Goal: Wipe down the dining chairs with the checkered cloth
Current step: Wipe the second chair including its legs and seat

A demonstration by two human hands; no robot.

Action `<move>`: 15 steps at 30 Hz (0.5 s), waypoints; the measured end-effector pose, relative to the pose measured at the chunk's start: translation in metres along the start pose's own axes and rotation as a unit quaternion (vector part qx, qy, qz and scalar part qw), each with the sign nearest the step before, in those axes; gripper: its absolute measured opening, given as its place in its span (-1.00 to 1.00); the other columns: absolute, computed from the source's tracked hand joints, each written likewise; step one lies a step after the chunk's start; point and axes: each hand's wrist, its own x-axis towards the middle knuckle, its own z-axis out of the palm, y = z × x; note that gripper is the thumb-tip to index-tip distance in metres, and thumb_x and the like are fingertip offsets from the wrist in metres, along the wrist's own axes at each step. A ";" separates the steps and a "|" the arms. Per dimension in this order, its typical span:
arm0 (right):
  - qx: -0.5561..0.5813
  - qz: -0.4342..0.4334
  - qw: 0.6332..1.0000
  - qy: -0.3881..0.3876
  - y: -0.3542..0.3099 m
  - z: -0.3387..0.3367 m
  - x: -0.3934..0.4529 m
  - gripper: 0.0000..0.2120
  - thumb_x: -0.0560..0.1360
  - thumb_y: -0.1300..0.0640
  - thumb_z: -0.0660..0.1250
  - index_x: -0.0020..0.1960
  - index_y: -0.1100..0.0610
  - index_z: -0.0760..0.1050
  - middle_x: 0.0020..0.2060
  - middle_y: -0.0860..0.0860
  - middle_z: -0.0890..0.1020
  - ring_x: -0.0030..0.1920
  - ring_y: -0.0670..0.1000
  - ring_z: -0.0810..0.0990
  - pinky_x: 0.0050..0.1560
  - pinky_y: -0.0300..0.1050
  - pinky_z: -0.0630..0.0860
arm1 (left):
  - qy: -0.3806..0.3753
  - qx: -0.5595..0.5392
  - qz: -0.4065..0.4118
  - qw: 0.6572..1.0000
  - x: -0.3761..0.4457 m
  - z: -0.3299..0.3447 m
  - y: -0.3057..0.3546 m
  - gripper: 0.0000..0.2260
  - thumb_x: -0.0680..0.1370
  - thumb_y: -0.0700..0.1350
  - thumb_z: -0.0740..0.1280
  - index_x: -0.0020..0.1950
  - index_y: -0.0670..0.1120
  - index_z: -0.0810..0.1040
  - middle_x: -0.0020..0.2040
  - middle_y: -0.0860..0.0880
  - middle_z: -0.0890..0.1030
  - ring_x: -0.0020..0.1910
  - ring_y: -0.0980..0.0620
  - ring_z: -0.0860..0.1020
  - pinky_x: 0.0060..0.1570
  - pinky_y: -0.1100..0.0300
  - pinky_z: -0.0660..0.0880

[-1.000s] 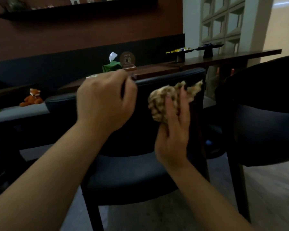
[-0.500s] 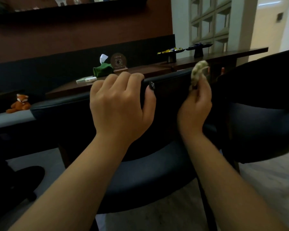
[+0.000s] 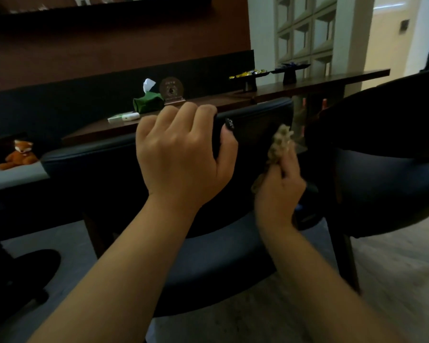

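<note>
A person's two bare forearms reach toward a dark padded dining chair (image 3: 263, 115) in a dim room. The left hand (image 3: 181, 159) grips the chair's top rail, four fingers curled over the far edge and the thumb, with a dark painted nail, hooked against the near face. Just right of that thumb, the right hand (image 3: 280, 189) holds a bunched checkered cloth (image 3: 279, 142), fingers curled round its lower part; the cloth rises above the fingertips and lies against the backrest near its right edge. A second dark chair (image 3: 386, 174) stands just right of the cloth hand. Beyond the left fingers, a long wooden table (image 3: 320, 82) carries a green tissue holder (image 3: 148, 101). Far left sits a small orange toy fox (image 3: 19, 154).
</note>
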 end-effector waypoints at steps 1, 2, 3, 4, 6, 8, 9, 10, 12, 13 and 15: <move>0.003 0.025 1.000 0.007 0.001 0.000 0.020 -0.64 0.55 0.31 0.13 0.30 0.22 0.50 0.25 0.09 0.56 0.31 0.00 0.47 0.36 -0.13 0.37 | 0.002 -0.001 -0.002 1.000 0.000 0.000 0.000 -0.73 0.57 0.02 0.21 -0.06 -0.12 0.63 -0.23 -0.06 0.62 -0.27 -0.07 0.52 -0.16 0.07 0.28; 0.005 0.063 0.998 0.009 0.002 0.001 0.041 -0.69 0.57 0.25 0.15 0.21 0.18 0.58 0.13 0.07 0.63 0.20 0.02 0.55 0.27 -0.06 0.46 | 0.003 0.000 -0.004 1.000 0.001 0.000 0.000 -0.73 0.57 0.02 0.21 -0.06 -0.11 0.63 -0.22 -0.06 0.63 -0.27 -0.07 0.52 -0.16 0.07 0.28; 0.005 0.108 0.994 0.000 0.006 0.001 0.060 -0.72 0.57 0.18 0.16 0.06 0.12 0.65 -0.01 0.04 0.67 0.07 0.03 0.61 0.12 -0.03 0.54 | 0.005 0.001 -0.007 1.000 0.000 0.000 0.000 -0.73 0.56 0.02 0.21 -0.06 -0.11 0.63 -0.22 -0.06 0.63 -0.26 -0.07 0.52 -0.15 0.08 0.28; 0.005 0.149 0.989 -0.019 0.010 0.001 0.076 -0.73 0.57 0.13 0.18 -0.08 0.08 0.66 -0.14 0.01 0.67 -0.05 0.03 0.63 -0.02 -0.03 0.56 | 0.009 0.001 -0.008 1.000 0.000 0.000 0.000 -0.73 0.56 0.03 0.21 -0.07 -0.11 0.63 -0.22 -0.06 0.63 -0.26 -0.07 0.52 -0.15 0.08 0.27; 0.019 0.216 0.975 -0.053 0.020 -0.004 0.103 -0.73 0.57 0.12 0.19 -0.17 0.07 0.64 -0.26 -0.02 0.65 -0.19 0.01 0.62 -0.21 -0.10 0.54 | 0.016 0.002 -0.002 1.000 -0.001 0.002 -0.001 -0.73 0.56 0.03 0.21 -0.07 -0.11 0.63 -0.23 -0.05 0.63 -0.27 -0.07 0.52 -0.16 0.09 0.25; 0.025 0.245 0.967 -0.068 0.025 -0.010 0.110 -0.68 0.59 0.08 0.17 -0.25 0.06 0.60 -0.40 -0.06 0.57 -0.39 -0.06 0.51 -0.35 -0.17 0.40 | 0.019 0.005 0.001 1.000 -0.001 0.004 -0.001 -0.73 0.56 0.03 0.21 -0.08 -0.10 0.62 -0.25 -0.05 0.61 -0.28 -0.07 0.51 -0.17 0.08 0.26; 0.030 0.252 0.965 -0.067 0.025 -0.010 0.105 -0.63 0.60 0.07 0.15 -0.32 0.05 0.56 -0.47 -0.09 0.52 -0.47 -0.10 0.45 -0.40 -0.19 0.35 | 0.021 0.008 0.001 1.000 -0.001 0.005 -0.001 -0.73 0.56 0.03 0.21 -0.09 -0.10 0.62 -0.25 -0.05 0.61 -0.29 -0.07 0.51 -0.16 0.08 0.25; 0.029 0.250 0.966 -0.063 0.025 -0.009 0.094 -0.61 0.60 0.08 0.13 -0.36 0.04 0.54 -0.51 -0.13 0.48 -0.51 -0.13 0.42 -0.43 -0.20 0.33 | 0.023 0.011 -0.001 1.000 0.000 0.005 -0.001 -0.73 0.56 0.04 0.21 -0.09 -0.10 0.62 -0.26 -0.05 0.60 -0.29 -0.07 0.51 -0.16 0.09 0.25; 0.009 0.200 0.978 -0.055 0.029 -0.008 0.055 -0.70 0.56 0.10 0.11 -0.24 0.02 0.56 -0.38 -0.14 0.55 -0.34 -0.10 0.52 -0.25 -0.16 0.45 | 0.029 0.012 -0.005 1.000 0.000 0.006 -0.001 -0.72 0.56 0.04 0.20 -0.11 -0.10 0.61 -0.27 -0.05 0.60 -0.29 -0.07 0.50 -0.16 0.09 0.24; -0.013 0.153 0.987 -0.054 0.032 -0.009 0.030 -0.74 0.53 0.12 0.09 -0.06 0.03 0.57 -0.18 -0.09 0.62 -0.13 -0.04 0.58 -0.04 -0.09 0.50 | 0.033 0.013 -0.005 0.999 0.000 0.006 -0.001 -0.73 0.56 0.03 0.21 -0.11 -0.10 0.61 -0.27 -0.06 0.60 -0.29 -0.07 0.50 -0.17 0.09 0.24; -0.062 0.056 0.992 -0.092 0.039 -0.013 -0.013 -0.58 0.52 0.14 0.06 0.33 0.05 0.43 0.27 -0.02 0.52 0.31 -0.02 0.45 0.36 -0.07 0.34 | 0.039 0.013 -0.003 0.999 -0.001 0.006 -0.001 -0.73 0.56 0.03 0.21 -0.10 -0.10 0.61 -0.27 -0.06 0.60 -0.29 -0.07 0.50 -0.16 0.09 0.25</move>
